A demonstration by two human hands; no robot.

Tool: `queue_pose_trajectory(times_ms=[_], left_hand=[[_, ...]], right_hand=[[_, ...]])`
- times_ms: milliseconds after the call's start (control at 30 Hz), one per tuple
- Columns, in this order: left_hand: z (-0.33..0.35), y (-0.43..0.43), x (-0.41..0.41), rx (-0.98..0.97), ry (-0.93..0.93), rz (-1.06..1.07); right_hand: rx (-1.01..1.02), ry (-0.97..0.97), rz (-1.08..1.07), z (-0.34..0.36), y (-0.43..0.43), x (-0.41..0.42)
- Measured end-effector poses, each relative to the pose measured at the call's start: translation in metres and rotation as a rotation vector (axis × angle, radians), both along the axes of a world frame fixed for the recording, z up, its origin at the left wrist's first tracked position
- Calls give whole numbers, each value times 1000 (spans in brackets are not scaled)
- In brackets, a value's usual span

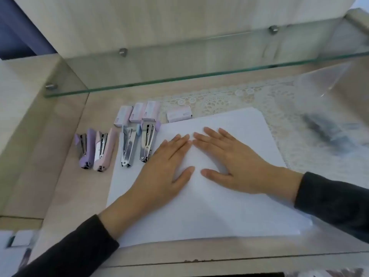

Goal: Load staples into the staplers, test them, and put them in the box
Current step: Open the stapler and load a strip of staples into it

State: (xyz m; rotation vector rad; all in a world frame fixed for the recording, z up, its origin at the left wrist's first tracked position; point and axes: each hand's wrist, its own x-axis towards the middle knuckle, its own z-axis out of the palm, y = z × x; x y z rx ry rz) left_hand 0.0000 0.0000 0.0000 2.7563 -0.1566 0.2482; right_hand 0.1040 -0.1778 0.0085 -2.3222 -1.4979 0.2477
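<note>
Neither hand grips anything: the left hand and the right hand both lie flat, palms down and fingers spread, on a stack of white paper at the centre of the head view. Their index fingertips nearly meet, pointing toward twelve o'clock.

At about ten o'clock from the left hand, four staplers lie side by side on the wooden desk. Each has its long axis running roughly twelve to six o'clock. Farthest left is the purple stapler, touching the pink stapler beside it; both are closed, on their sides, noses toward six o'clock. Next comes an opened stapler with a blue end, its metal channel exposed, then an opened stapler with a lilac end, lying just beside the paper's left edge.

At twelve o'clock from the staplers sit three small staple boxes in a row, and a fourth staple box stands apart to their right on a lace mat. A glass shelf spans the desk above. At three o'clock a blurred clear plastic container stands; its contents cannot be told.
</note>
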Motion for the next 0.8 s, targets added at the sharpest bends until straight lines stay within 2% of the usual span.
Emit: queue_pose_trajectory(times_ms=[100,400,467,567,600,700,800], left_hand=[[1,1,0,20,-24,-3],[16,-3,-1,-16,123,51],[25,2,-4,-21,52,132],[42,14,-8,-36,-197,318],[46,19,-10,-50,-225,401],[53,31,-17,-41,-90,566],[55,33,-23,76,37,599]], right_hand=[[9,-60,2,-1,0,1],[27,-60,-101,5,-1,-11],[21,-62,-128,7,-1,-13],[16,-61,-141,7,-2,-16],[23,-60,-141,7,-2,-16],[49,-56,-174,7,-4,-18],[71,-42,-192,7,-4,-18]])
